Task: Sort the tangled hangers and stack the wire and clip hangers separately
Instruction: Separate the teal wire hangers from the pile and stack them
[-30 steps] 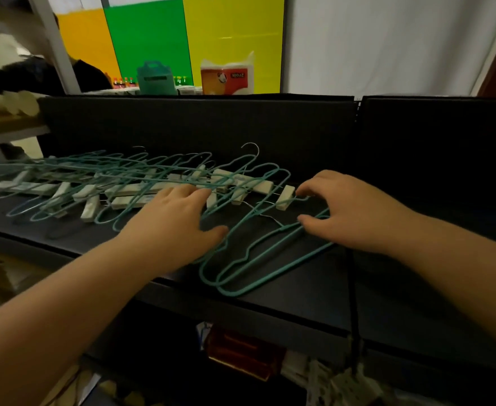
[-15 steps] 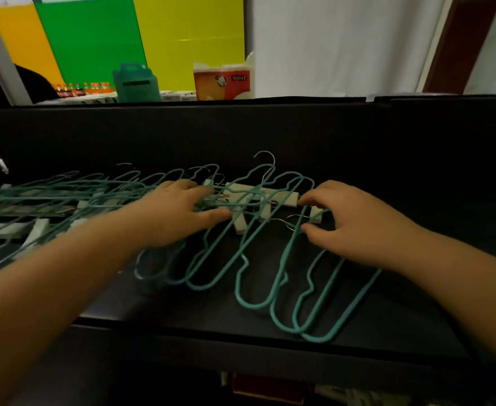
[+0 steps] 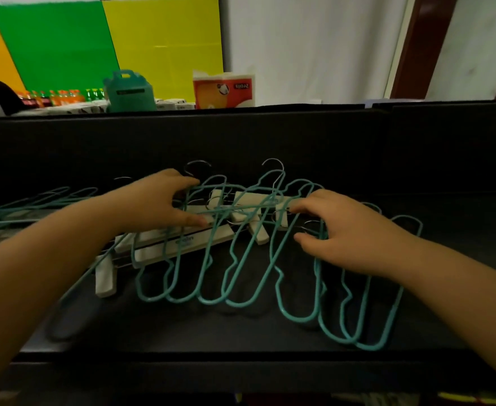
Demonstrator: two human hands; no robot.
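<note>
A: Lying in a tangle on the black surface (image 3: 240, 335) were the teal wire hangers (image 3: 240, 276), their loops fanned toward the near edge, with the white clip hangers (image 3: 182, 244) caught under and between them. Were they stacked at all?

B: No, both kinds were mixed in one heap, metal hooks pointing at the back wall (image 3: 240, 136).

A: And the hands?

B: The left hand (image 3: 156, 200) sat on the heap's left part, fingers curled round a wire at the top, thumb pressing a white clip bar. The right hand (image 3: 349, 230) was at the heap's right, fingers and thumb bent, pinching wire near the hooks.

A: So each grip was closed on hangers?

B: Yes, both held wire hangers. More teal wire trailed off left, blurred. Beyond the wall stood a teal box (image 3: 131, 92) and an orange pack (image 3: 224, 90).
</note>
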